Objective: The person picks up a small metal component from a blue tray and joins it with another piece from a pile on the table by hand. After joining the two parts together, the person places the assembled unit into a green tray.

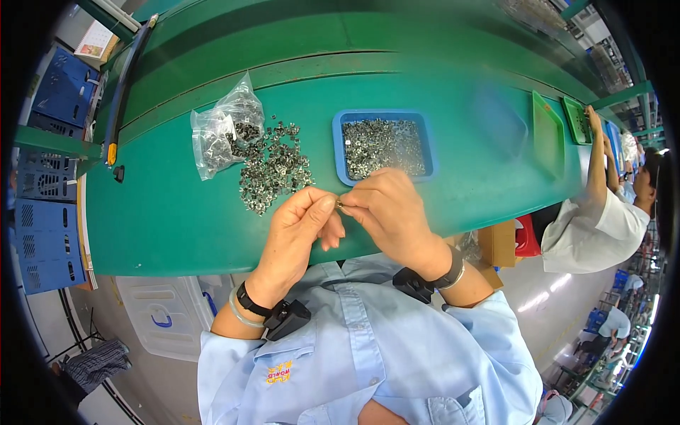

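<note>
Blue tray (339,149), left hand (301,218) and right hand (393,212) meeting beside it
Angled inward, both hands pinch a small metal piece (340,204) by the tray's near-left corner; loose metal parts (275,170) lie left of the tray.

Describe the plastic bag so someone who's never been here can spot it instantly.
Start with the green table. On its left half, beyond the person's left hand, find the loose pile of small shiny parts; the plastic bag lies at the pile's left. Unlike the solid blue tray to the pile's right, the bag is clear and crumpled, with parts showing inside.
</note>
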Motion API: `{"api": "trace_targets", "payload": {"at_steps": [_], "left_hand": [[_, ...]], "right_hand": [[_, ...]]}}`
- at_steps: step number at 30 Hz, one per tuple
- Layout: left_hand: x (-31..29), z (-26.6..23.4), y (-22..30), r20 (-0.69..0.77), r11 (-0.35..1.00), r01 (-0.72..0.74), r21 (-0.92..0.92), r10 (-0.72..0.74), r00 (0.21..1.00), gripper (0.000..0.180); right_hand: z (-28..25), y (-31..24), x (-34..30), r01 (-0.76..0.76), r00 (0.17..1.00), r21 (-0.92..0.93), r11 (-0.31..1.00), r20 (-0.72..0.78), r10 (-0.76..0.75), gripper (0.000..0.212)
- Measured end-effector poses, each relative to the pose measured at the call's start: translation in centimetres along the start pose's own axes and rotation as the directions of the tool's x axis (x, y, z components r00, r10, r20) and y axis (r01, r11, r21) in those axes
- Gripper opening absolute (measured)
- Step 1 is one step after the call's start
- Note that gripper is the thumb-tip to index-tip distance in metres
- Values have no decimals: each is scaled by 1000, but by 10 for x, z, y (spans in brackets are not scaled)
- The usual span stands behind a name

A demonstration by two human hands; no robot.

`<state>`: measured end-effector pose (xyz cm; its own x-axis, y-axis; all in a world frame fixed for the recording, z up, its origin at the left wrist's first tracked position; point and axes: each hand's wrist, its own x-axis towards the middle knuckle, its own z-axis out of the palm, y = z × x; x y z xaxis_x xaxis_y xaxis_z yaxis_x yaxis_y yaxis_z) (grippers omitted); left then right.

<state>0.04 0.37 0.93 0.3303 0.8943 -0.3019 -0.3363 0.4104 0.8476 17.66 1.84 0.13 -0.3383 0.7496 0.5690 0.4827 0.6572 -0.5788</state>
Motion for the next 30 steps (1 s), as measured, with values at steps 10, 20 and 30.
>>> {"api": "trace_targets", "payload": {"at_steps": [10,20,30], "left_hand": [[0,-4,-12,231,906,55,-419,48,972,16],[0,-10,-13,241,910,77,-408,26,970,16],[-1,-6,-11,188,927,67,-370,4,982,16]], "right_hand": [[1,-4,-4,-173,984,456,873,39,175,13],[0,-2,1,-51,998,332,942,45,39,12],[8,-1,-6,-187,982,423,887,61,178,9]]}}
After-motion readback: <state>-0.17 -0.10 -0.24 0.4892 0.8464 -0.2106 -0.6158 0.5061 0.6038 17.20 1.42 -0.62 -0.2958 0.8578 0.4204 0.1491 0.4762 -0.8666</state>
